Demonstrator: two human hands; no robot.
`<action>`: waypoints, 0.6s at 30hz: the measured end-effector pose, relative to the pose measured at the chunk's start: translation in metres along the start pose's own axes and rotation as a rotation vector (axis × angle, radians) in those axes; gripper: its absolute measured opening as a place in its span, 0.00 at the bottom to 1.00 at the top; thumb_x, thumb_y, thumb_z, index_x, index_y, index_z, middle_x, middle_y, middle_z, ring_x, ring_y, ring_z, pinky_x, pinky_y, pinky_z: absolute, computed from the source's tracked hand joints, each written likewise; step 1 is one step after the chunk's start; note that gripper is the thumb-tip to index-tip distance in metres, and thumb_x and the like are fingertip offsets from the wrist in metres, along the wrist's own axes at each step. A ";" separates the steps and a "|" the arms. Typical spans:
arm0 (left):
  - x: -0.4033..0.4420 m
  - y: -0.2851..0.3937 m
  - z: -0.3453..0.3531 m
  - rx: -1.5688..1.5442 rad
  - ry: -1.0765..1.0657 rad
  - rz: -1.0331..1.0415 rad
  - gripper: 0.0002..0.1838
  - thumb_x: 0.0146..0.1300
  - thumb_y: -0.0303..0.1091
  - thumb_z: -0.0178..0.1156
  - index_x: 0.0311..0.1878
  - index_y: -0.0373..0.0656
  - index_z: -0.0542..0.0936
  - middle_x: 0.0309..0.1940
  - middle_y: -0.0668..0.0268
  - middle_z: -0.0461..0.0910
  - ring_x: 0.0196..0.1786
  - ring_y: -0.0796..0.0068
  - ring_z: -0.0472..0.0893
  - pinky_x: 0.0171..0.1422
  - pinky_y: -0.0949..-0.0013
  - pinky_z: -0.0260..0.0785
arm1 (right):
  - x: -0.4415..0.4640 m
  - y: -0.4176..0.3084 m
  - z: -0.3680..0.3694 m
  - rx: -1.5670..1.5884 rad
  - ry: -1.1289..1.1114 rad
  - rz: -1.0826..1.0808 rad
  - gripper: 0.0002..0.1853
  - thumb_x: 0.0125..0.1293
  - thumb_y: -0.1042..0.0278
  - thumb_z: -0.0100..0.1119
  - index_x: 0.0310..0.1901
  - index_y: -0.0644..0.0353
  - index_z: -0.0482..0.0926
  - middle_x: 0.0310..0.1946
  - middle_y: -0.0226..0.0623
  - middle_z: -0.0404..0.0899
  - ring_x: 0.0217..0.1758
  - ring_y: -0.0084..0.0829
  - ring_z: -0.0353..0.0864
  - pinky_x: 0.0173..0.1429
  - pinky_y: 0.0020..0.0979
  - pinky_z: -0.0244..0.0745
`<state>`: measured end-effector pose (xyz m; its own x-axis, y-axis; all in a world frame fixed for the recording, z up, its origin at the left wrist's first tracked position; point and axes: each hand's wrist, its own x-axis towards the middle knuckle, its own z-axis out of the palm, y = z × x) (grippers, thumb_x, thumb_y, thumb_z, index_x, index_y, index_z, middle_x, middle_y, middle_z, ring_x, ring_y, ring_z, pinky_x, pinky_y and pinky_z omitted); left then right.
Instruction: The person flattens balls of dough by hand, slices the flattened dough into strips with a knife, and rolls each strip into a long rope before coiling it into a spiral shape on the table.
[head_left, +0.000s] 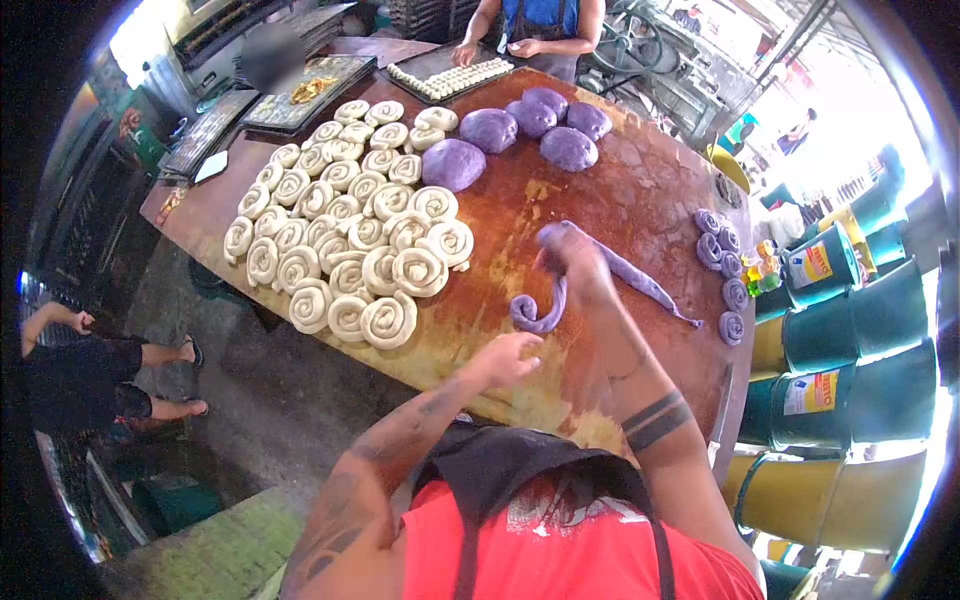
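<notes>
A long rope of purple dough (640, 280) lies bent on the table, its near-left end curled into a hook and its other end tapering off to the right. My right hand (572, 250), blurred by motion, grips the bend of this rope; its fingers are partly hidden. Just below the curled end, my left hand (506, 360) hovers with fingers loosely apart and nothing in them. To the left lie many coiled white dough spirals (345, 225), packed close and partly overlapping. Beyond my right hand sit several round purple dough lumps (487, 131).
Small purple coils (735, 295) line the table's right edge. Across the wooden table (650, 180), another person's hands (523, 47) are at a tray of small dough pieces (470, 78). Stacked green buckets (850, 330) stand on the right. Another person (95, 375) is at left.
</notes>
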<state>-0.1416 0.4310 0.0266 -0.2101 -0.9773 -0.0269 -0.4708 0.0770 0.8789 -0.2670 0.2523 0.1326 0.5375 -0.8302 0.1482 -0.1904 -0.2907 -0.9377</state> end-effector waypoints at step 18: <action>0.056 -0.024 -0.001 0.044 0.431 -0.289 0.22 0.59 0.39 0.71 0.51 0.36 0.79 0.48 0.47 0.83 0.53 0.46 0.83 0.60 0.52 0.76 | -0.093 0.099 0.041 -0.429 0.121 0.398 0.24 0.54 0.63 0.72 0.51 0.63 0.78 0.47 0.50 0.79 0.55 0.50 0.81 0.63 0.44 0.79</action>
<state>-0.1412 0.3741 0.0040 0.3012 -0.9517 -0.0592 -0.4947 -0.2091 0.8435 -0.3018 0.3206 0.0135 0.2644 -0.9556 -0.1299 -0.6861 -0.0917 -0.7217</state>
